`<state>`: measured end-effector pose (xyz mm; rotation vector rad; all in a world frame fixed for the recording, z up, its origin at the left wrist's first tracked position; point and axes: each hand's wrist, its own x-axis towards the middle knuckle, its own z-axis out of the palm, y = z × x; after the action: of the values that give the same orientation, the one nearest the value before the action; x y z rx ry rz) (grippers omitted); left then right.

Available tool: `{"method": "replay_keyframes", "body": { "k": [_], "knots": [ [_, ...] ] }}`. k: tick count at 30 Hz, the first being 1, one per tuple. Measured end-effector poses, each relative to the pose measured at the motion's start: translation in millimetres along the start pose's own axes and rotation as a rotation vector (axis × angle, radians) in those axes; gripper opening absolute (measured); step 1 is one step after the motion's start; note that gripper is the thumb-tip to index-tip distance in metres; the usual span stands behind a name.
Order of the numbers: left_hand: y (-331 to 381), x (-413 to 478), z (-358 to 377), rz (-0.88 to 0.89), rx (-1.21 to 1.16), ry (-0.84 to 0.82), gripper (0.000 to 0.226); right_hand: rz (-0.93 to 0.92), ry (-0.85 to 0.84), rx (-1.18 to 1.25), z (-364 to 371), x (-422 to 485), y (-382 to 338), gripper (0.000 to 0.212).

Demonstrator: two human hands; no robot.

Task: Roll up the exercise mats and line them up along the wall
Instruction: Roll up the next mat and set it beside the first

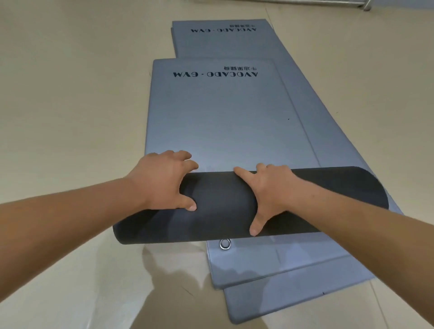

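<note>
Head view. Top mat (218,117): grey-blue and flat on the floor (70,94), with its near end wound into a dark roll (223,199) that lies crosswise on the mat. Print (215,74): "AVOCADO · GYM", upside down at the far end. Left hand (162,183): grips the left part of the roll, fingers curled over its far side and thumb on its near face. Right hand (270,195): grips the roll just right of centre, fingers over the top, index stretched along the far edge, thumb pressed down the near face. Lower mats (305,122): same colour, stacked askew beneath the top mat and jutting out at the far end, the right side and the near end. Ring (225,244): metal eyelet in a lower mat, just below the roll. Rail (328,2): metal, on the floor at the far edge.
</note>
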<state>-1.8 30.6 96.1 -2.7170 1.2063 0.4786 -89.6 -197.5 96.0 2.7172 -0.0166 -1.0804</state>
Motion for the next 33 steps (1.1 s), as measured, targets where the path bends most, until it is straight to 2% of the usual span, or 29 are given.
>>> {"method": "replay_keyframes", "body": {
  "k": [2, 3, 4, 6, 7, 9, 14, 17, 19, 24, 26, 29, 33],
  "knots": [
    [5.4, -12.1, 8.5, 0.041, 0.044, 0.131, 0.078, -0.016, -0.057, 0.094, -19.3, 7.2, 11.1, 0.157],
    [9.8, -16.9, 13.8, 0.048, 0.063, 0.140, 0.083, -0.019, -0.078, 0.135, -27.4, 10.4, 15.3, 0.157],
    [14.7, -20.2, 20.3, 0.029, 0.073, 0.097, 0.098, -0.024, -0.097, 0.176, -34.0, 13.4, 18.6, 0.156],
    [24.8, -23.1, 36.6, -0.037, 0.121, -0.071, 0.131, -0.021, -0.147, 0.268, -42.7, 20.2, 23.3, 0.157],
    [28.4, -21.9, 46.5, -0.060, 0.155, -0.118, 0.139, -0.016, -0.160, 0.299, -44.4, 22.7, 24.4, 0.158],
    [29.3, -15.1, 58.6, -0.081, 0.196, -0.108, 0.144, 0.008, -0.124, 0.300, -44.1, 25.5, 22.7, 0.162],
    [3.7, 11.8, 46.7, -0.006, 0.112, -0.017, 0.129, 0.090, 0.134, 0.181, -33.8, 10.7, 19.9, 0.145],
    [-9.4, 24.5, 34.9, 0.015, 0.051, -0.047, 0.122, 0.086, 0.159, 0.010, -9.8, 6.7, 8.1, 0.159],
    [-11.2, 29.8, 29.6, 0.019, 0.018, -0.077, 0.114, 0.115, 0.201, -0.090, 2.5, 12.0, 0.9, 0.160],
    [-12.6, 32.6, 8.5, 0.014, -0.100, -0.132, 0.077, 0.069, 0.214, 0.018, -24.5, 10.1, 12.6, 0.120],
    [-12.2, 29.7, 4.6, 0.015, -0.110, -0.132, 0.072, 0.047, 0.221, 0.043, -28.9, 3.5, 14.3, 0.109],
    [-2.5, 20.9, 0.4, 0.037, -0.122, -0.171, 0.073, 0.002, 0.165, 0.067, -26.6, -9.1, 17.4, 0.101],
    [9.0, 8.7, -1.9, 0.040, -0.303, -0.396, 0.068, -0.045, -0.101, 0.197, -29.8, -22.4, 23.5, 0.113]
  ]
}}
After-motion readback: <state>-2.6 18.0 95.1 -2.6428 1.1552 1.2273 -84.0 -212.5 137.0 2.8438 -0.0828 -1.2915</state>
